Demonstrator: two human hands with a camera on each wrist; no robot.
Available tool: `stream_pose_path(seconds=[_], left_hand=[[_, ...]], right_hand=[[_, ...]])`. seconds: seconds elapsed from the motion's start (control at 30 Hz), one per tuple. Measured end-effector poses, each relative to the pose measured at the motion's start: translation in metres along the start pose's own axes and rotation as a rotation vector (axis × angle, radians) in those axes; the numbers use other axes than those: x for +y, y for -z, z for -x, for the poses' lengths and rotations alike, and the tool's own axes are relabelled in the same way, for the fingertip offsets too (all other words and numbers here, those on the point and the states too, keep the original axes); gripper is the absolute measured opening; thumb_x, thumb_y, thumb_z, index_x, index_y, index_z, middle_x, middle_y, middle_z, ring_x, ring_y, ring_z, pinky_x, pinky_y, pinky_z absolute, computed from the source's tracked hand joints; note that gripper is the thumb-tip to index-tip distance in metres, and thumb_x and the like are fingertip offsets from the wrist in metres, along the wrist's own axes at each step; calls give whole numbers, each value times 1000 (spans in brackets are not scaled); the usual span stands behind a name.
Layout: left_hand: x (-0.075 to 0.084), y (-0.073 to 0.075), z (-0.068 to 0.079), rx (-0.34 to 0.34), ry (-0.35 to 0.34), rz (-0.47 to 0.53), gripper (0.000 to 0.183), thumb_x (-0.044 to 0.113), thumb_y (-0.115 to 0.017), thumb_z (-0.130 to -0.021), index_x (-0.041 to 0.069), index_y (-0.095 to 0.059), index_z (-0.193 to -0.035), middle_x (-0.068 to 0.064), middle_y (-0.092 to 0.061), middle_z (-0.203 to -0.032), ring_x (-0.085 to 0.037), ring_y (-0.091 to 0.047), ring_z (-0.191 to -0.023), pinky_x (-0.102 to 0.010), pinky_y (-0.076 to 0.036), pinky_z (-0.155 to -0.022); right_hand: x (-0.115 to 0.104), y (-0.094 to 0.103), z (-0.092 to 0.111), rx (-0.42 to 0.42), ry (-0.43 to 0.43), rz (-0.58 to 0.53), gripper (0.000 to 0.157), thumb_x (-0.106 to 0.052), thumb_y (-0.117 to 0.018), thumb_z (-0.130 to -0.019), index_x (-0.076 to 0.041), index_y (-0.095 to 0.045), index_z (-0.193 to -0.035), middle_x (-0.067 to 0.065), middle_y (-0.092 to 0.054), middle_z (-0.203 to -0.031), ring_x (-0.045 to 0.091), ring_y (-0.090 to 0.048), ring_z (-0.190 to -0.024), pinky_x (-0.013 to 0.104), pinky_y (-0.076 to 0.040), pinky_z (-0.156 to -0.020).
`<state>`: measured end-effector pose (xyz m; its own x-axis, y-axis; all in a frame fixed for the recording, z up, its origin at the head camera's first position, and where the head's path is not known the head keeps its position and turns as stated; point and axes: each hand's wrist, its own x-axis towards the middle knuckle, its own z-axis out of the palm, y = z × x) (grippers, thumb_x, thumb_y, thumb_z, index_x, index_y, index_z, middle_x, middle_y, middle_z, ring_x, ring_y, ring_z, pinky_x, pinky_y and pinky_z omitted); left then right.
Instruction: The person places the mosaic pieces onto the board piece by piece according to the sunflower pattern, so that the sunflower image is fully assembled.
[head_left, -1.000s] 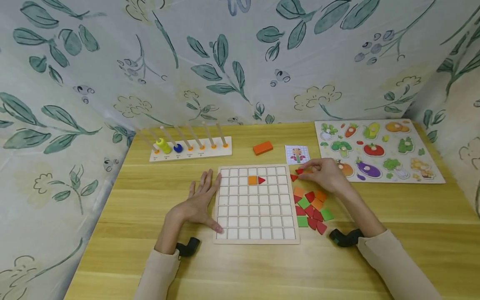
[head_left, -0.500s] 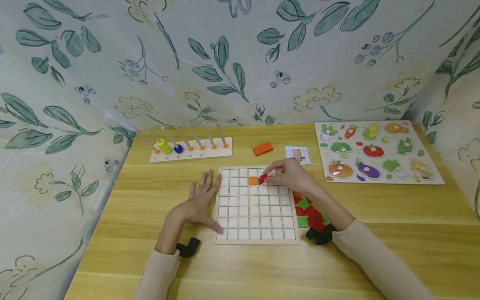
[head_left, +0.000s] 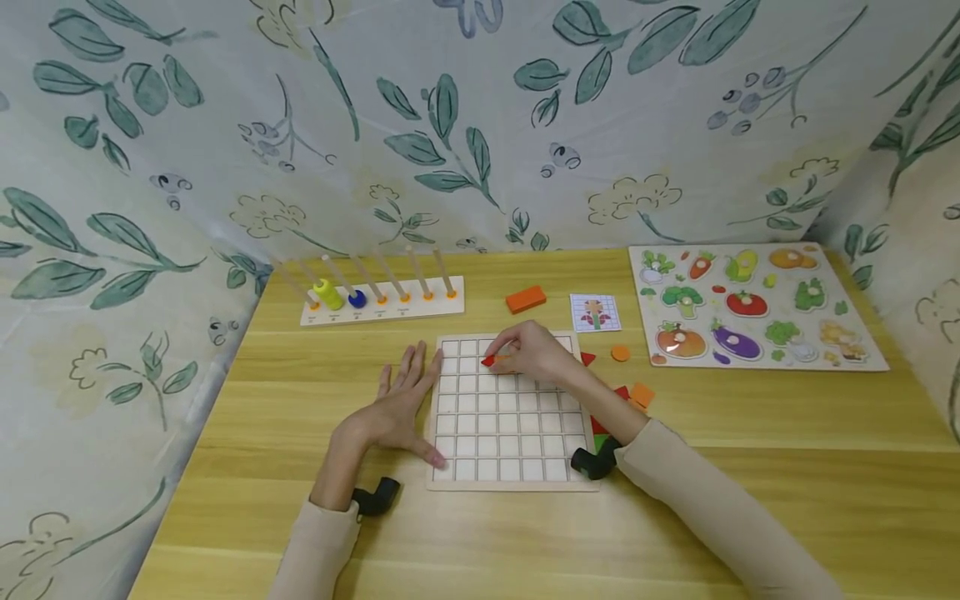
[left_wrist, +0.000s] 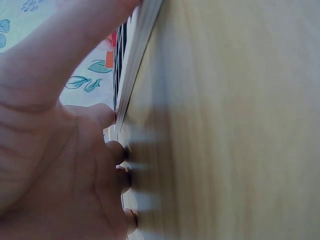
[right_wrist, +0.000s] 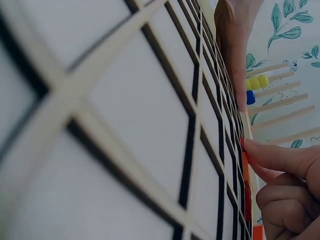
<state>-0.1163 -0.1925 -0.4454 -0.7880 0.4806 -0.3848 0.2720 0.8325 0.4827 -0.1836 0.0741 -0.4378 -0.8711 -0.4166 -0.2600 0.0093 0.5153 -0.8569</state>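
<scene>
A wooden grid board (head_left: pixel 510 486) with white square cells lies flat on the table. My left hand (head_left: pixel 397 412) rests spread along its left side, thumb on the lower left corner and fingertips at the edge; the left wrist view shows the palm beside the board's edge (left_wrist: pixel 140 55). Over the upper rows, my right hand (head_left: pixel 534 354) pinches a small red triangular tile (head_left: pixel 488 361) between thumb and forefinger. In the right wrist view, that red tile (right_wrist: pixel 243 145) is right at the board's surface, beside an orange tile (right_wrist: pixel 245 167) and another red tile (right_wrist: pixel 248 202).
Loose orange tiles (head_left: pixel 641 395), red and green ones lie right of the board, partly under the right forearm. Behind stand a peg counting rack (head_left: pixel 382 312), an orange block (head_left: pixel 526 298) and a pattern card (head_left: pixel 596 313). A vegetable puzzle board (head_left: pixel 757 333) lies at right.
My right hand has moved left from the loose tiles onto the board, bringing a red triangular tile to the left of the orange square. My left hand has stayed in place.
</scene>
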Motion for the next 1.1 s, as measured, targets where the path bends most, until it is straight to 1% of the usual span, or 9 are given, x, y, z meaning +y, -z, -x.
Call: stream_pose_path(seconds=[0.23, 0.43, 0.53, 0.57, 0.63, 0.9, 1.1], left_hand=[[-1, 0, 0, -4, -4, 9, 158, 56, -97, -60, 13, 13, -166, -20, 30, -168, -39, 26, -158, -68, 15, -124], [0, 0, -1, -8, 3, 5, 159, 56, -96, -60, 14, 14, -165, -19, 31, -168, -38, 27, -157, -67, 15, -125], [-1, 0, -1, -8, 5, 6, 159, 57, -96, -60, 15, 14, -165, -19, 31, -168, -38, 27, -157, -67, 15, -125], [-1, 0, -1, -8, 5, 8, 159, 57, -96, -60, 15, 14, -165, -19, 31, -168, -38, 27, -157, -67, 15, -125], [-1, 0, -1, -7, 4, 11, 159, 56, -96, -60, 15, 14, -165, -19, 31, -168, -38, 27, -158, -67, 16, -125], [0, 1, 0, -5, -1, 15, 158, 56, -97, -59, 14, 13, -166, -19, 30, -168, -38, 27, -158, -67, 15, -125], [0, 2, 0, -6, -2, 9, 159, 56, -97, -59, 14, 13, -166, -19, 30, -168, -38, 26, -158, -67, 15, -125]], right_hand=[[4, -2, -2, -14, -2, -23, 19, -11, -84, -87, -10, -81, -105, -6, -32, -61, 13, -29, -59, 25, -26, -56], [5, -2, -2, -11, -14, -24, 13, -12, -82, -88, -12, -82, -101, -2, -44, -73, 14, -30, -60, 25, -26, -57], [5, -2, -3, -15, -19, -31, 12, -12, -82, -88, -12, -82, -100, -2, -49, -76, 14, -29, -59, 25, -27, -57], [5, -2, -3, -18, -21, -33, 12, -12, -82, -88, -12, -82, -100, -2, -48, -74, 13, -29, -58, 25, -27, -56], [5, -2, -3, -22, -22, -37, 12, -11, -82, -88, -11, -82, -100, -3, -48, -75, 13, -29, -59, 24, -27, -57], [4, -1, -2, -26, -33, -50, 15, -12, -82, -88, -10, -82, -102, -6, -40, -62, 12, -32, -57, 23, -27, -55], [4, 6, 3, -19, -47, -78, 18, -19, -82, -89, -14, -82, -106, -5, -42, -57, 14, -36, -57, 25, -29, -56]])
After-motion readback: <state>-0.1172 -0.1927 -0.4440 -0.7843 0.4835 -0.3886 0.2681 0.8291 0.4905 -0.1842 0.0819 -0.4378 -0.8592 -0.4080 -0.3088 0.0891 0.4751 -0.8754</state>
